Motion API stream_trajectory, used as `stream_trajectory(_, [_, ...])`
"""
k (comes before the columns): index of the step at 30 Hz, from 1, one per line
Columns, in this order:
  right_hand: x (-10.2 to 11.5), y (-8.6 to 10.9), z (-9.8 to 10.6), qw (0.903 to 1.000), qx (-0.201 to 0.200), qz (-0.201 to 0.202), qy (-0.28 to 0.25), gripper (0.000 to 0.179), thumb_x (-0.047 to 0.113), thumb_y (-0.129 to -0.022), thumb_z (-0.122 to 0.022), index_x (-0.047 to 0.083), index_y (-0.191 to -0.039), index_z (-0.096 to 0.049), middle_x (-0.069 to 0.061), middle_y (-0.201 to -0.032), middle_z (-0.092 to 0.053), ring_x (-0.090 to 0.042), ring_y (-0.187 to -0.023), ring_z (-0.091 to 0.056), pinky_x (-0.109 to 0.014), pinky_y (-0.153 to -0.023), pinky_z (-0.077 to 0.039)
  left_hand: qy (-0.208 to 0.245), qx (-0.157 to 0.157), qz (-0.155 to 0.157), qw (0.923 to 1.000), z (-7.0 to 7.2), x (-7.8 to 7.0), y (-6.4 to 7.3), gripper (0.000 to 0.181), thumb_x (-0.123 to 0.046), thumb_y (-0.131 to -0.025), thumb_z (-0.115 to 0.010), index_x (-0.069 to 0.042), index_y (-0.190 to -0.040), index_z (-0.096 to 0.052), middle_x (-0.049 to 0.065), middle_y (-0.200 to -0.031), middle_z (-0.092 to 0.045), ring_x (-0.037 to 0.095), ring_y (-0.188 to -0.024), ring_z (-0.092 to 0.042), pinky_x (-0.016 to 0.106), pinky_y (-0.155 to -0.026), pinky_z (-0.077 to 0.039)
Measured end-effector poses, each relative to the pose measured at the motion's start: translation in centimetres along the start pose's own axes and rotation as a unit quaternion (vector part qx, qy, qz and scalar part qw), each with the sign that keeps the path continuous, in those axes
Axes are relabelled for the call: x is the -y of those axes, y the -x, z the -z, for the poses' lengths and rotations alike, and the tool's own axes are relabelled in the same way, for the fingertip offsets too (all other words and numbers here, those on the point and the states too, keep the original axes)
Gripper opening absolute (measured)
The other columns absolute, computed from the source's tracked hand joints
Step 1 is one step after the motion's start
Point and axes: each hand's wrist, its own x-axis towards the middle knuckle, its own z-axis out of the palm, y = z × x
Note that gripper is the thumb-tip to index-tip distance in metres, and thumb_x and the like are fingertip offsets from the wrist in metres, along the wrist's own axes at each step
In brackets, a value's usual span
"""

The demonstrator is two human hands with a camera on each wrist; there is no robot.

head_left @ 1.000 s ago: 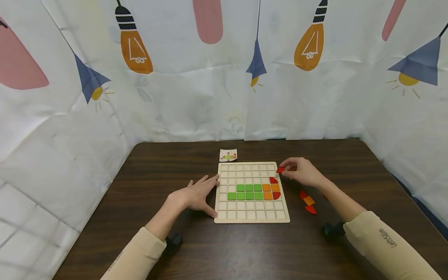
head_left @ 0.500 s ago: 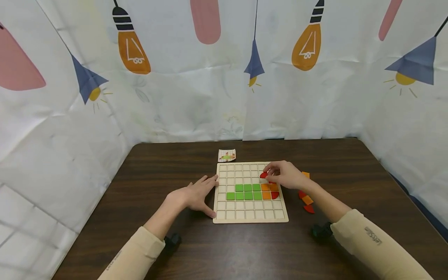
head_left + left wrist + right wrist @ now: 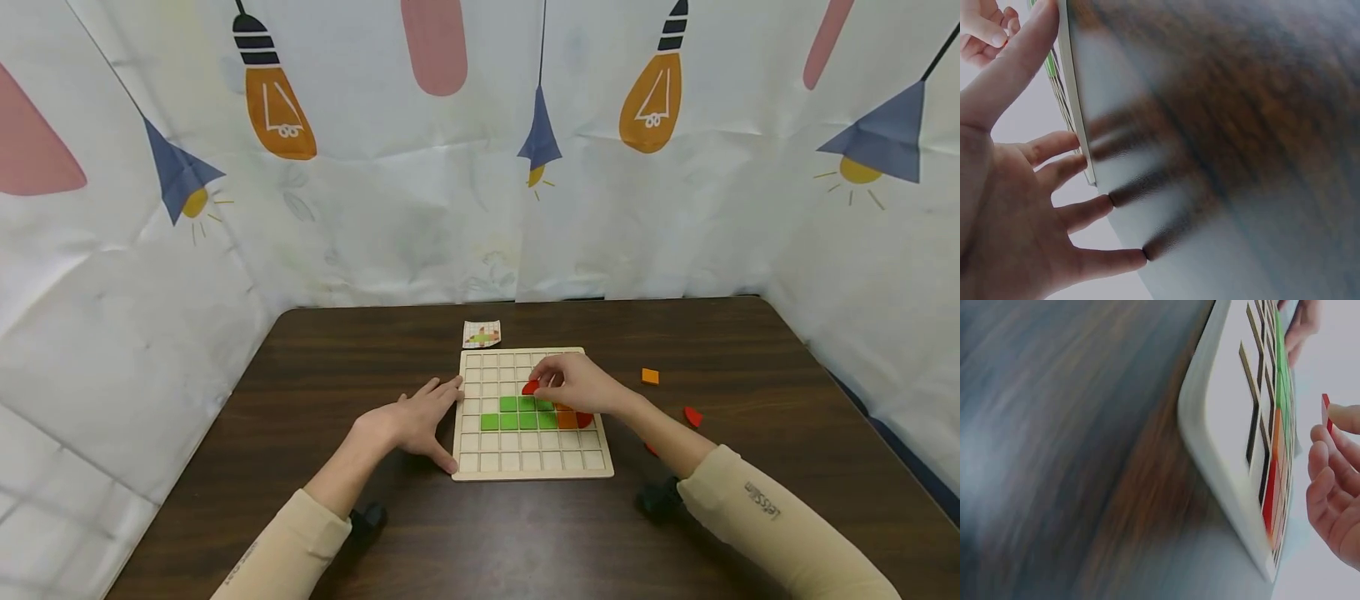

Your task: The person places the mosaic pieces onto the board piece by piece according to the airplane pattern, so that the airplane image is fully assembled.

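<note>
A pale wooden grid board [image 3: 517, 461] lies on the dark table. Green square tiles [image 3: 508, 422] fill parts of two rows, with orange tiles [image 3: 567, 419] and a red rounded tile [image 3: 584, 420] at their right end. My right hand [image 3: 577, 383] pinches a red quarter-round tile [image 3: 530, 387] between thumb and fingers, over the board just above the green row. In the right wrist view that red tile [image 3: 1326, 412] is held apart from the board. My left hand [image 3: 412, 423] lies spread along the board's left edge, thumb and fingertips touching it; in the left wrist view two fingertips [image 3: 1110, 201] rest on the table.
Behind the board lies a small picture card [image 3: 482, 334] with a coloured pattern. To the right on the table are a loose orange square [image 3: 650, 377] and a red piece [image 3: 693, 417]; another red one is partly hidden by the right forearm. A patterned white curtain [image 3: 390, 225] surrounds the table.
My right hand has moved left from the board's right edge to above the green tiles, carrying the red tile. The left hand has stayed at the board's edge.
</note>
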Motion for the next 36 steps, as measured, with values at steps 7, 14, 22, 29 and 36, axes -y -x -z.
stream_trajectory(7, [1.1,-1.3,-1.7,0.9998,0.017,0.007,0.001,0.018,0.018,-0.095,-0.075,0.009,-0.111,-0.073,0.006,-0.089,-0.066,-0.011,-0.079,-0.062,-0.031,-0.076,-0.053,0.003,0.002,0.003,1.0000,0.0,0.0,0.0,0.111,-0.054,-0.073,-0.090,-0.010,-0.158,-0.034,0.010,-0.171,-0.010,0.038,-0.155,-0.010,0.075,-0.110,-0.021])
stream_trajectory(14, [2.0,-2.4,-3.1,0.9996,0.023,0.009,0.012,0.016,0.015,-0.094,-0.076,0.009,-0.109,-0.073,0.007,-0.086,-0.065,-0.008,-0.073,-0.061,-0.029,-0.073,-0.052,0.007,0.004,0.008,0.9999,0.0,0.2,-0.1,0.113,-0.056,-0.072,-0.090,-0.012,-0.159,-0.033,0.008,-0.171,-0.009,0.037,-0.156,-0.008,0.075,-0.110,-0.020])
stream_trajectory(22, [3.0,-3.2,-4.1,0.9994,0.024,0.004,0.023,0.018,0.023,-0.093,-0.080,0.010,-0.103,-0.071,0.007,-0.081,-0.065,-0.009,-0.070,-0.059,-0.028,-0.069,-0.050,0.009,0.002,0.003,1.0000,0.0,0.2,-0.2,0.112,-0.055,-0.072,-0.091,-0.011,-0.158,-0.034,0.009,-0.171,-0.010,0.038,-0.155,-0.009,0.077,-0.109,-0.020])
stream_trajectory(29, [3.4,-3.5,-4.6,0.9984,0.021,-0.006,0.052,0.013,0.016,-0.093,-0.079,0.010,-0.102,-0.071,0.007,-0.079,-0.063,-0.009,-0.070,-0.057,-0.028,-0.068,-0.048,0.015,-0.001,0.002,0.9999,0.0,0.3,-0.2,0.112,-0.055,-0.072,-0.091,-0.011,-0.158,-0.035,0.009,-0.171,-0.010,0.038,-0.155,-0.009,0.077,-0.108,-0.020])
stream_trajectory(36, [3.7,-3.8,-4.9,0.9964,0.015,-0.007,0.083,0.014,0.014,-0.092,-0.079,0.010,-0.103,-0.072,0.007,-0.080,-0.063,-0.010,-0.072,-0.057,-0.030,-0.070,-0.048,0.012,-0.002,-0.005,0.9999,0.0,0.4,-0.1,0.113,-0.056,-0.072,-0.090,-0.012,-0.159,-0.033,0.008,-0.171,-0.009,0.038,-0.156,-0.008,0.078,-0.108,-0.020])
